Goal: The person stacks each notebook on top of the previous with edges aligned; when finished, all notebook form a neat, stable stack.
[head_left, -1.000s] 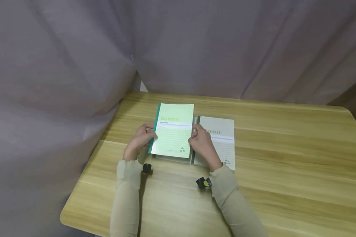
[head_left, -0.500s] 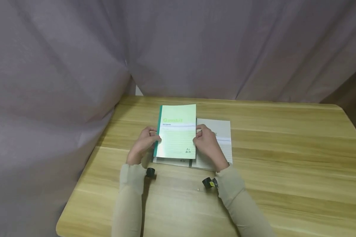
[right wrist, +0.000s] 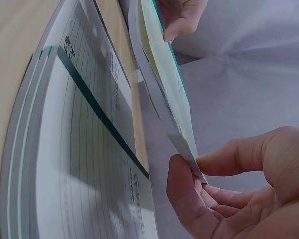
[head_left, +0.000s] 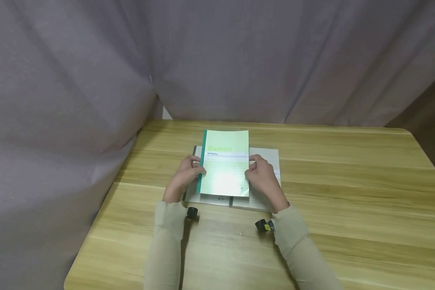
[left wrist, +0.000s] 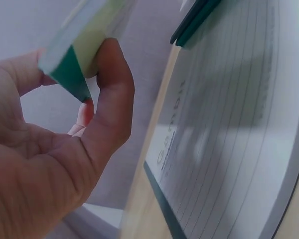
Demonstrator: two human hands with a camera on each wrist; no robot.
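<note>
Both hands hold up a notebook [head_left: 224, 165] with a pale green cover and a dark green spine, tilted above the table. My left hand [head_left: 183, 177] pinches its spine edge between thumb and fingers, seen close in the left wrist view. The opposite edge is gripped by my right hand [head_left: 264, 177]. Beneath lie a left notebook [head_left: 193, 197] and, against it, a right pile of notebooks [head_left: 266, 154], which the right wrist view shows as several stacked notebooks [right wrist: 25, 149]. The held notebook is apart from them and hides their middle parts.
The wooden table [head_left: 348, 189] extends to the right and toward the front. Grey curtains [head_left: 224, 60] hang behind and at the left. Small black cameras [head_left: 192, 213] sit at both wrists.
The held notebook has moved right with both hands, from above the left notebook to over the line between the two lying ones. More of the left notebook's spine side shows now.
</note>
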